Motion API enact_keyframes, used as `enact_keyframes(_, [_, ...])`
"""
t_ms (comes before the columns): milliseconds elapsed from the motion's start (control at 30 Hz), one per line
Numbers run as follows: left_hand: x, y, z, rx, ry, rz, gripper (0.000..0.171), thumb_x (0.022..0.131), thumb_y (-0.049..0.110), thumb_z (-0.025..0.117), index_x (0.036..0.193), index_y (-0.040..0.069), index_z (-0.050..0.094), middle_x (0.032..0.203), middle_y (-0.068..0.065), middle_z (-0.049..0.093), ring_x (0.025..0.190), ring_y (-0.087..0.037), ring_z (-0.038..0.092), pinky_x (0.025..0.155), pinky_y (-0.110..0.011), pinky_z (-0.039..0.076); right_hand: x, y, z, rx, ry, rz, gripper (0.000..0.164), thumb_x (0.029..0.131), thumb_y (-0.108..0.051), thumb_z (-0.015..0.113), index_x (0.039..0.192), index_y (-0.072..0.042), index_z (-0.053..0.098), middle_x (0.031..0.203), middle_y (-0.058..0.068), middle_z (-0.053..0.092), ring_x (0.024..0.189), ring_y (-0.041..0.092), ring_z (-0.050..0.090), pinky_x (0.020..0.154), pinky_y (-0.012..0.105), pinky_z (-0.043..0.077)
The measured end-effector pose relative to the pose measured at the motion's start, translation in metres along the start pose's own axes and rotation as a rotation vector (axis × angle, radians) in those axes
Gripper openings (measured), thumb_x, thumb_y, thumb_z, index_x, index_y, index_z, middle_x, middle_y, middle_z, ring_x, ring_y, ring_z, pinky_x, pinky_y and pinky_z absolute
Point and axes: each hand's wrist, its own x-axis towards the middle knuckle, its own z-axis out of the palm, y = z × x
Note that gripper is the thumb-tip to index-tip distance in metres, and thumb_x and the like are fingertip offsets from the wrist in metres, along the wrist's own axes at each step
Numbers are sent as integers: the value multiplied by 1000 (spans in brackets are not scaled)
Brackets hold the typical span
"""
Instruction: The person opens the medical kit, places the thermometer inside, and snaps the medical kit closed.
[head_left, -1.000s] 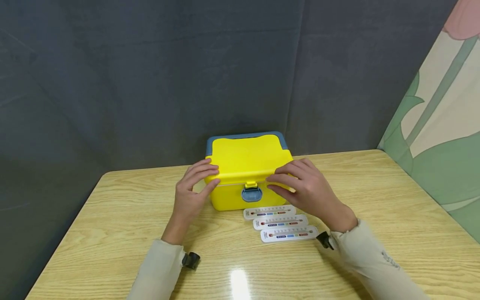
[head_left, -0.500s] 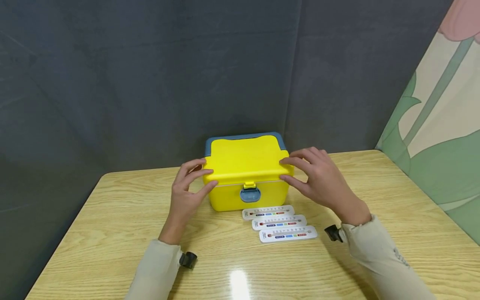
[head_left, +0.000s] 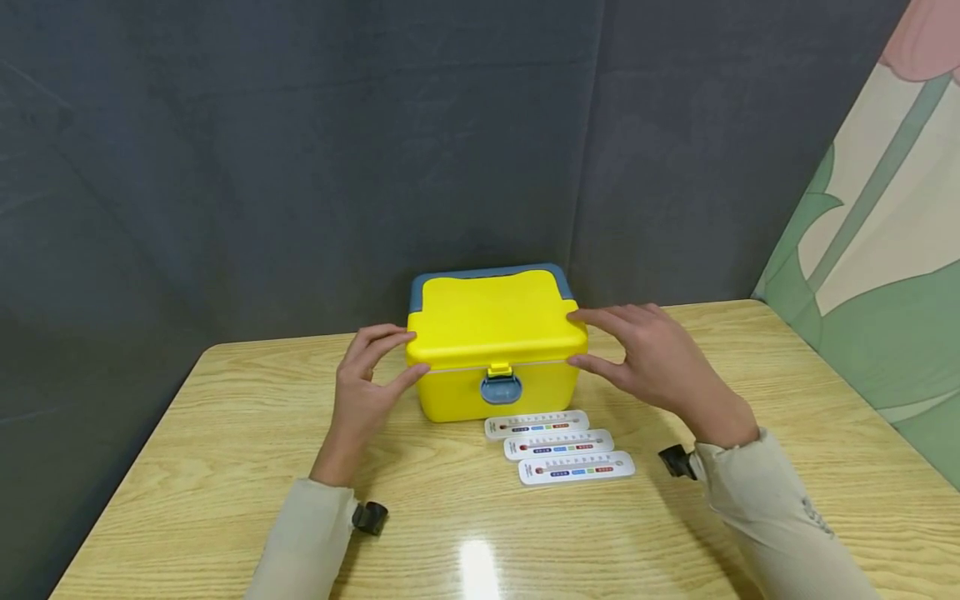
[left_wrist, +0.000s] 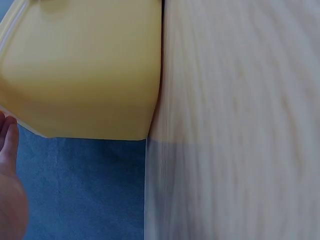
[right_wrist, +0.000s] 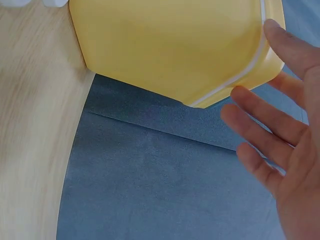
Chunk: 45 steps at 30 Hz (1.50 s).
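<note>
A yellow box with a blue handle stands at the back of the table, its lid down. A blue latch sits on its front. At the front left corner, my left hand has its thumb and fingertips beside the lid's edge; little of that hand shows in the left wrist view. My right hand is at the opposite corner. In the right wrist view, the right thumb touches the lid seam and the other fingers are loosely spread. Neither hand visibly grips the box.
Three white thermometers, the back one, the middle one and the front one, lie staggered before the box. A dark curtain hangs behind the wooden table. A painted panel stands at right.
My right hand has moved right, from the lid's front near the latch to its right corner. My left hand has shifted slightly left. The box and thermometers stay put.
</note>
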Motion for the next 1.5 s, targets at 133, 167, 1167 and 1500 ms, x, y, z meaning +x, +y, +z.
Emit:
enact_keyframes(133, [-1,-1,-1,-6,-19,-18,51,69,-10,84,117,3,71,121,-17,60,115,-12,55,104,-15,48,0,1,0,-6,9,-29,57,76,-39,86,125,-16,68,113,8,75,96,28,72,87,46,56])
enact_keyframes(167, [-1,-1,-2,-11,-24,-25,51,69,-10,84,117,3,71,121,-17,60,116,-11,55,105,-15,48,-1,2,1,-6,15,-40,57,76,-39,87,125,-16,69,112,8,76,95,27,72,86,45,56])
enact_keyframes(1167, [5,10,4,-79,5,-47,56,72,-14,80,124,-2,65,126,-21,56,119,-8,54,110,-17,46,0,8,-2,15,222,-196,52,73,-30,87,119,-12,71,97,9,78,77,24,72,74,40,55])
enact_keyframes(1500, [11,16,6,8,43,23,50,77,-9,79,125,0,66,124,-19,59,116,-7,57,104,-17,50,-2,3,-2,32,331,-150,47,75,-27,86,116,-10,73,94,10,77,74,26,70,72,42,55])
